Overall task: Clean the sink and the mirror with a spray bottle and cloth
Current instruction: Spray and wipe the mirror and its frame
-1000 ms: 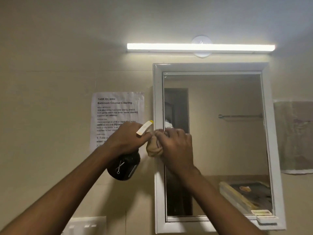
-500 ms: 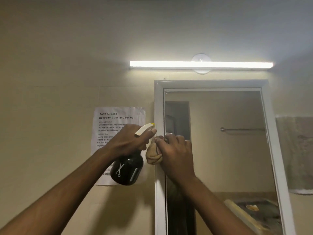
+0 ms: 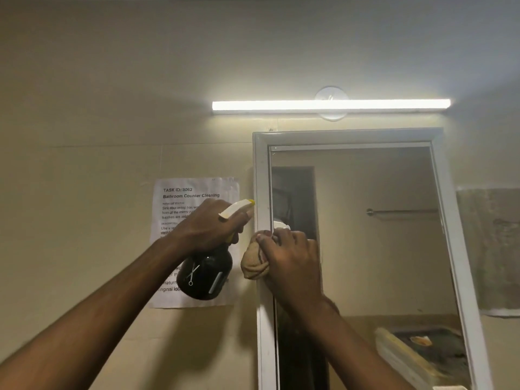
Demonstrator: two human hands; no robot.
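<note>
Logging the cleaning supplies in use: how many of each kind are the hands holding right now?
Spray bottle: 1, in the left hand
Cloth: 1, in the right hand, against the mirror frame
Total: 2

I see the mirror (image 3: 365,235) on the wall, a light bar (image 3: 330,105) above it. A paper notice (image 3: 194,192) hangs left of it. My left hand (image 3: 208,226) holds the spray bottle (image 3: 206,274) before that notice; my right hand (image 3: 292,260) presses the cloth (image 3: 253,263) on the mirror's left frame.

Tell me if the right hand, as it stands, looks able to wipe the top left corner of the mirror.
Probably yes. The right hand holds the cloth against the mirror frame's left side, and nothing stands between it and that corner above.
</note>
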